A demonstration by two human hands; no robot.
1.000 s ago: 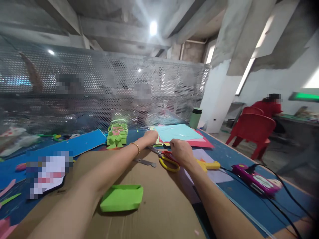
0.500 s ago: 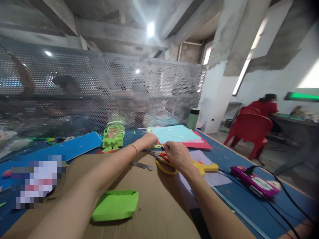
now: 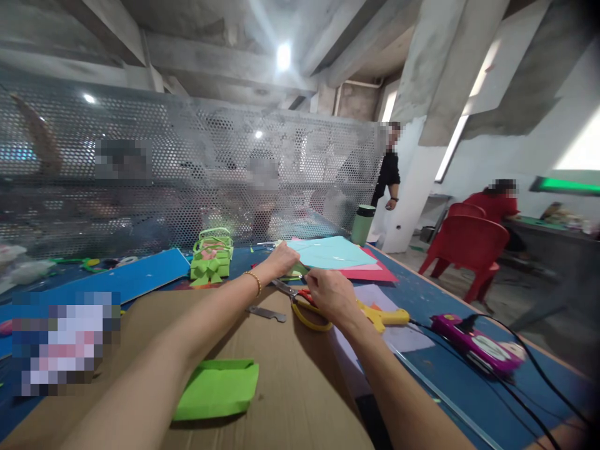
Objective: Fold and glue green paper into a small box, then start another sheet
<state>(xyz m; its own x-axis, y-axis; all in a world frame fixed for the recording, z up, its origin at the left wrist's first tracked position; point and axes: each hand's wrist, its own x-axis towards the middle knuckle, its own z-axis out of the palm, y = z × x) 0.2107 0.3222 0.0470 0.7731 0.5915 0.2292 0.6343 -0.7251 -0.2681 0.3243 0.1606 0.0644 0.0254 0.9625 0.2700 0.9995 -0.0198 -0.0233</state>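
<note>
Both my arms reach forward over a sheet of brown cardboard. My left hand, with a gold bracelet at the wrist, has its fingers closed on the near edge of a stack of coloured paper sheets and seems to pinch a green sheet there. My right hand is closed too, right at the stack's near edge and just above yellow-handled scissors; what it grips is hidden. A folded green paper tray lies on the cardboard near me.
A green paper basket stands at the back by a perforated metal screen. A yellow glue gun, a purple tool with black cables, a metal strip and a green flask are on the blue table. People and red chairs are to the right.
My hands have drawn closer together at the paper stack's near edge. The view shifted slightly, and a person in black has appeared beyond the screen's right end.
</note>
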